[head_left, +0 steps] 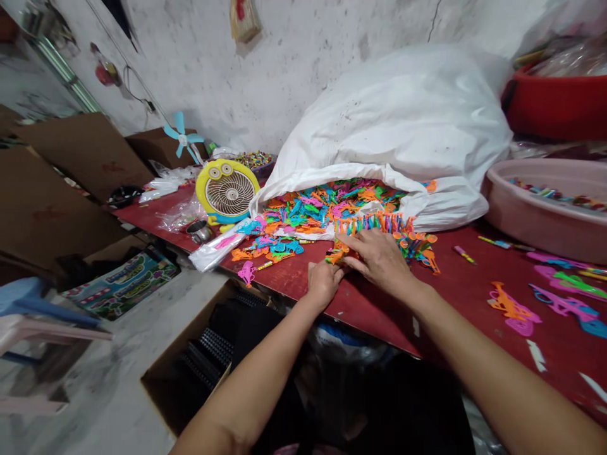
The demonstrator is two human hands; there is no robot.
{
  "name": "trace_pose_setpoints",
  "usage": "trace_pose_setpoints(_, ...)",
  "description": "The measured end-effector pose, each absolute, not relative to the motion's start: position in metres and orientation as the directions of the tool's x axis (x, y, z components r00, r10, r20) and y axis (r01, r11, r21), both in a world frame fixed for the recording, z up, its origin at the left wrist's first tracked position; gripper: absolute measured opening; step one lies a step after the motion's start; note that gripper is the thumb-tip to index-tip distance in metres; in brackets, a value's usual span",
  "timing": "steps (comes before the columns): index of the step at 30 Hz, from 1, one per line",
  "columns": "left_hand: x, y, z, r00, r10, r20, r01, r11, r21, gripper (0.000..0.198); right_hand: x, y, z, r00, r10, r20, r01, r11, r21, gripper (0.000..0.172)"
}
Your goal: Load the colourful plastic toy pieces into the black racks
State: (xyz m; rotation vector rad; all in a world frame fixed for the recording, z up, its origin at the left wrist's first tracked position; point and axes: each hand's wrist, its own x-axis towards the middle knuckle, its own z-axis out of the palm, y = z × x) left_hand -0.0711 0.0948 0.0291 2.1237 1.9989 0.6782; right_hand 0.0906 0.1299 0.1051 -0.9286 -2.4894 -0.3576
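My left hand (324, 282) rests on the red table (474, 297) with its fingers curled round small orange plastic pieces (336, 255). My right hand (378, 256) lies just beside it, fingers bent over the same pile. A row of colourful plastic toy pieces (374, 222) stands lined up just beyond my fingers. Behind that, a big white sack (403, 120) lies open, spilling a heap of bright plastic pieces (322, 205). More loose pieces (268, 248) lie on the table to the left.
A yellow desk fan (227, 189) stands at the left of the sack. A pink basin (545, 208) and a red tub (554, 104) sit at the right. Pink and orange toy shapes (515, 313) lie on the table's right. An open cardboard box (199, 360) is on the floor.
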Motion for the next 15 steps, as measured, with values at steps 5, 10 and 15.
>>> trace_pose_setpoints(5, -0.072, 0.087, 0.03, 0.069, 0.979, 0.191, 0.942, -0.126, 0.31, 0.028, 0.095, 0.119, 0.117, -0.709, 0.52, 0.476, 0.614, 0.787, 0.055, 0.049)
trace_pose_setpoints(10, -0.075, 0.087, 0.026, 0.064, 0.976, 0.21, 0.905, -0.145, 0.399, 0.027, 0.089, 0.125, 0.121, -0.728, 0.447, 0.52, 0.571, 0.815, 0.097, 0.033)
trace_pose_setpoints(15, -0.074, 0.089, 0.017, -0.075, 0.971, 0.228, 0.76, -0.092, 0.643, 0.02, 0.086, 0.125, 0.119, -0.731, 0.501, 0.464, 0.598, 0.797, 0.081, 0.03)
